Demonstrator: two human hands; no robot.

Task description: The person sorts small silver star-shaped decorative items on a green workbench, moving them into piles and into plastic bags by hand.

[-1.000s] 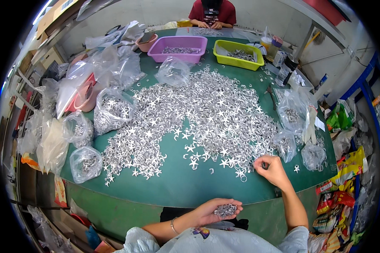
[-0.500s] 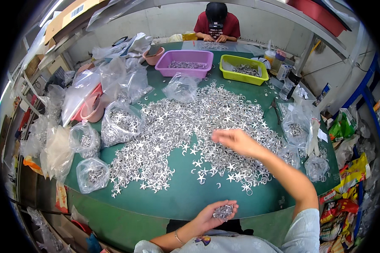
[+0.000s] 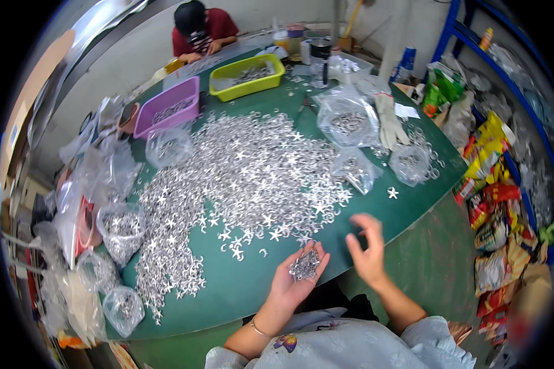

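My left hand (image 3: 282, 288), palm up and cupped, holds a heap of small silver metal pieces (image 3: 304, 265) over the near edge of the green table (image 3: 234, 295). To its right my right hand (image 3: 369, 255) hovers with thumb and fingers apart, and I see nothing in it. Beyond both hands spreads a wide pile of silver metal pieces (image 3: 246, 163), among them star shapes and curved crescent-like ones. A single silver star (image 3: 393, 193) lies apart from the pile, farther right.
A purple basin (image 3: 143, 123) and a lime-green basin (image 3: 228, 92) holding silver pieces stand at the back. Clear bags of pieces (image 3: 349, 120) line both sides, with a pale glove (image 3: 389, 120) at the right. A co-worker (image 3: 221, 27) sits across the table.
My view has swung right. My right hand has come back from over the pile to near my left hand, its fingers now spread. The left still holds its heap, raised over the table edge.
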